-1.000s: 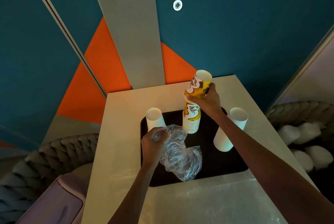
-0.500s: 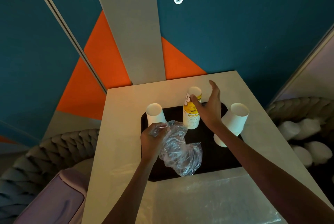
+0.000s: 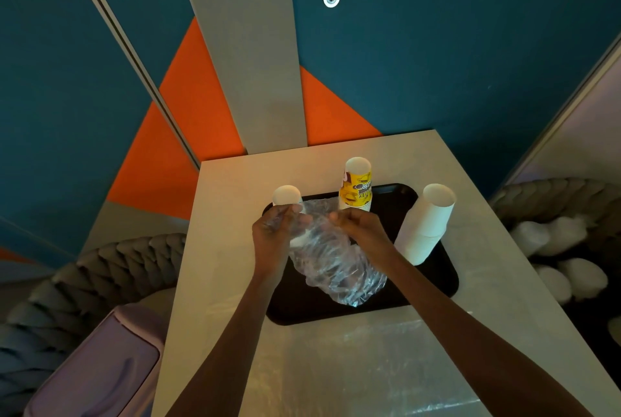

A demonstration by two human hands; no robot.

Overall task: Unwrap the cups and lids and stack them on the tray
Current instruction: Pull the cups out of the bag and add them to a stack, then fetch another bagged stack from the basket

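Note:
A black tray [image 3: 433,285] lies on the table. On it stand a yellow printed cup stack [image 3: 356,186] at the back, a white cup stack [image 3: 286,195] at the back left and a taller white cup stack [image 3: 425,225] at the right. Over the tray hangs a crumpled clear plastic wrapper [image 3: 331,258]. My left hand [image 3: 274,242] grips its upper left edge. My right hand [image 3: 361,228] pinches its upper right edge. The wrapper hides the lower part of the left white stack.
The beige table [image 3: 235,201] stands against a blue and orange wall. A flat clear plastic sheet [image 3: 369,363] lies on the table in front of the tray. A lilac bin [image 3: 97,366] stands at the lower left. Braided grey seats flank the table.
My right hand set the yellow cups down onto the stack, let go, and came back to take hold of the wrapper beside my left hand.

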